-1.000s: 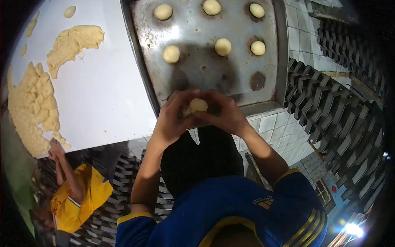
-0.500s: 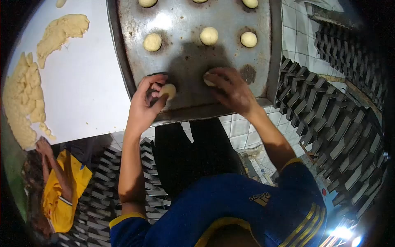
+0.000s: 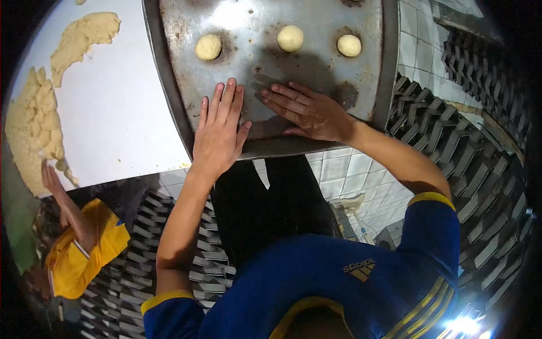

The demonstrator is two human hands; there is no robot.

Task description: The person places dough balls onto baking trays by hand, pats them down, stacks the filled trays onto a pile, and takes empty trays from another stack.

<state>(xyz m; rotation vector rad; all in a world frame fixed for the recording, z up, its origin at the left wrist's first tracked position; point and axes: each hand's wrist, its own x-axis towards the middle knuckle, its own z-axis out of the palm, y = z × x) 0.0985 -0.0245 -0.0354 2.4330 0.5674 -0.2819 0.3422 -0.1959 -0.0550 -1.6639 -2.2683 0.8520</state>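
My left hand (image 3: 219, 127) lies flat, palm down, over the near left part of the metal tray (image 3: 265, 148), its fingers stretched out. To its right, my right hand (image 3: 307, 113) is also palm down over the tray with its fingers extended. Whatever is under either palm is hidden. Just beyond them sits a row of round dough balls: one on the left (image 3: 208, 47), one in the middle (image 3: 290, 38) and one on the right (image 3: 349, 45). Dark stains mark the tray around them.
A white table (image 3: 118, 107) adjoins the tray on the left, bearing a curved dough piece (image 3: 84, 39) and a large dough mass (image 3: 35, 130). A co-worker in yellow (image 3: 90, 248) has a hand at that dough. Stacked dark metal racks (image 3: 451, 169) stand at right.
Both hands went from holding dough balls to lying flat over the tray, and the balls they held are out of sight. The view has shifted, so the farther dough balls have left the frame.
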